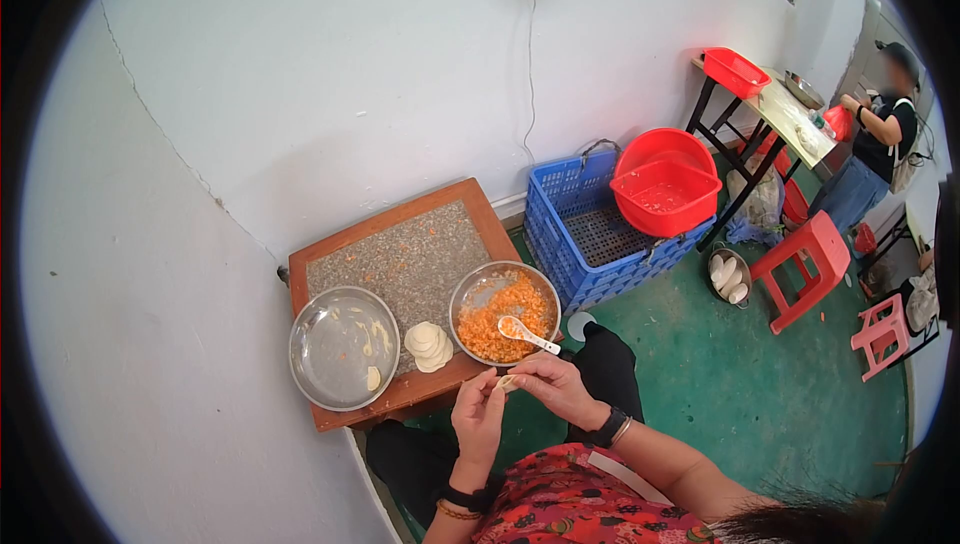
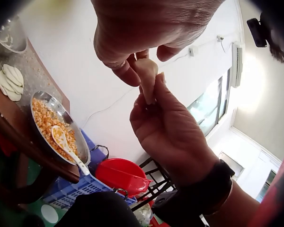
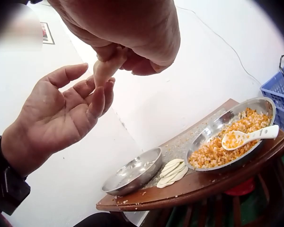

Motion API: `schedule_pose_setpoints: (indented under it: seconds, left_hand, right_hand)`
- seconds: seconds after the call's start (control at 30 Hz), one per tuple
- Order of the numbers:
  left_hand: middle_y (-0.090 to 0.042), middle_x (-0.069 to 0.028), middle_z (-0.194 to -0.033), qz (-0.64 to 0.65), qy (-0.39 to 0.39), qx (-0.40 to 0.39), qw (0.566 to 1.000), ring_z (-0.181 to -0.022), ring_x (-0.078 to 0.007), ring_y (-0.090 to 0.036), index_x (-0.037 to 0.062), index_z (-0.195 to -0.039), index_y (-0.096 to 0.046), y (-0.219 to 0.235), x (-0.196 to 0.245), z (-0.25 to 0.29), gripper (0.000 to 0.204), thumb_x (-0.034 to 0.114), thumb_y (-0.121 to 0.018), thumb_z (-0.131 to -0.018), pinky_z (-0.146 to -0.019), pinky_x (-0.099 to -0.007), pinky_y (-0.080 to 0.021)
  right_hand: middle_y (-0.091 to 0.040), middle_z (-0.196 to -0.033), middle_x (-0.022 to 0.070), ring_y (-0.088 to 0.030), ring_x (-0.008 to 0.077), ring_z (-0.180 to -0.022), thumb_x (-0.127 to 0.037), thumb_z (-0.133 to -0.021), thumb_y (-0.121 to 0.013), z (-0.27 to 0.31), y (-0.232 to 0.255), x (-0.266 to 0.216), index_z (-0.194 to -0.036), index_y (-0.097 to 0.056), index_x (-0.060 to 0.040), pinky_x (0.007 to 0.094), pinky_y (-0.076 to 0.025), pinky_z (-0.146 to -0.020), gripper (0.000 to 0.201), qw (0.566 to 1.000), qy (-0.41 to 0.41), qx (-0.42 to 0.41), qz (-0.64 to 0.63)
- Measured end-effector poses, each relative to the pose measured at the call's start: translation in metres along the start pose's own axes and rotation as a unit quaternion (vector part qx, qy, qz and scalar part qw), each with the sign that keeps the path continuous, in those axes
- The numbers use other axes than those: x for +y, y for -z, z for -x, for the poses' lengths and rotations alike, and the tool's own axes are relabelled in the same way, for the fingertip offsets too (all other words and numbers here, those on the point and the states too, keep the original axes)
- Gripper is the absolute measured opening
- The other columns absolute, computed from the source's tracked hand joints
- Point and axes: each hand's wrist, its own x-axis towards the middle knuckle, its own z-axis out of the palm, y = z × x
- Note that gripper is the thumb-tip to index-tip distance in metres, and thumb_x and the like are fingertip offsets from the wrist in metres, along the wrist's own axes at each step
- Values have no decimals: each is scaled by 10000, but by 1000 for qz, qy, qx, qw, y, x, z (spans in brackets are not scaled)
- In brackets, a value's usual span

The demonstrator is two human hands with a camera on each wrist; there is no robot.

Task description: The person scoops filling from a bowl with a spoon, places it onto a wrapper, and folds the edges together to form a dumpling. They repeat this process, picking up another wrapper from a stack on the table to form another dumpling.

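Both hands meet at a small folded dumpling (image 1: pixel 508 383) in front of the table edge. The right hand (image 1: pixel 560 389) pinches its edge between thumb and fingers. The left hand (image 1: pixel 478 419) holds the other end; in the right wrist view its fingers curl under the dumpling (image 3: pixel 106 68) and its thumb stands apart. Just beyond the hands, a steel bowl (image 1: pixel 487 291) holds chopped orange and white filling (image 1: pixel 485 329), with a white spoon (image 1: pixel 530 334) lying in it. Left of the bowl lies a stack of round dough wrappers (image 1: pixel 428 346).
A steel pan (image 1: pixel 330 349) with dough smears and one pale piece sits at the left on the wood-framed table (image 1: pixel 400 244). Right of it stands a blue crate (image 1: pixel 570 274) with red basins (image 1: pixel 665 189). Further right are a red stool (image 1: pixel 805 269) and a person (image 1: pixel 885 134) by another table.
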Motion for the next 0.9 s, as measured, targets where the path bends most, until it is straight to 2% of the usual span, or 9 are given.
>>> schedule_pose_setpoints:
  seconds: [0.1,0.2,0.5,0.6,0.7,0.8,0.9]
  left_hand:
    - [-550,-50,-958,11,16,-19,1000,-832,-97,-550,-40,-1001,-594,-1,9,1,148,20,-586,-866,-709,-219,-464]
    - [-557,-53,-944,-42,-38,-26,998,-823,-105,-554,-36,-980,-601,0,-3,-1,133,30,-598,-865,-714,-226,-467]
    - [-578,-50,-933,-133,-107,-41,985,-796,-103,-580,-28,-962,-587,10,-10,-2,102,20,-582,-873,-699,-220,-486]
    - [-591,-54,-939,-80,-65,-30,994,-801,-103,-582,-28,-989,-587,5,-6,-1,129,16,-589,-867,-711,-217,-483]
    - [-591,-67,-1004,103,51,-40,993,-849,-104,-571,-29,-1017,-587,-5,9,4,167,23,-608,-860,-742,-220,-479]
    - [-619,-62,-968,29,16,-26,999,-820,-106,-591,-33,-1061,-574,-1,-4,2,212,37,-606,-864,-746,-217,-477]
    - [-609,-47,-941,67,59,-25,996,-860,-97,-583,-29,-1045,-574,3,0,2,186,17,-597,-867,-756,-212,-479]
  right_hand:
    - [-621,-891,58,-591,139,-819,-98,-856,-622,0,-1,-3,-973,-644,-7,255,-476,-730,151,1000,15,1,-4]
    - [-623,-890,61,-594,144,-820,-104,-852,-629,0,-1,-8,-966,-651,-14,259,-479,-729,147,1000,10,-3,21]
    - [-624,-885,66,-596,150,-819,-116,-842,-640,3,-5,-4,-974,-659,-26,263,-477,-724,161,999,12,-14,43]
    - [-624,-887,66,-596,151,-821,-117,-841,-640,2,-5,-5,-980,-658,-23,264,-475,-727,168,999,13,-11,27]
    - [-621,-895,68,-596,152,-824,-114,-847,-634,1,-4,-9,-983,-658,-20,260,-473,-732,167,999,24,-11,39]
    - [-617,-909,63,-591,139,-842,-115,-859,-624,0,-4,-13,-1000,-652,-21,251,-470,-737,173,1000,18,-14,22]
    - [-611,-923,55,-579,126,-859,-103,-866,-616,3,-6,-15,-1015,-643,-19,241,-466,-739,173,989,-97,38,-110]
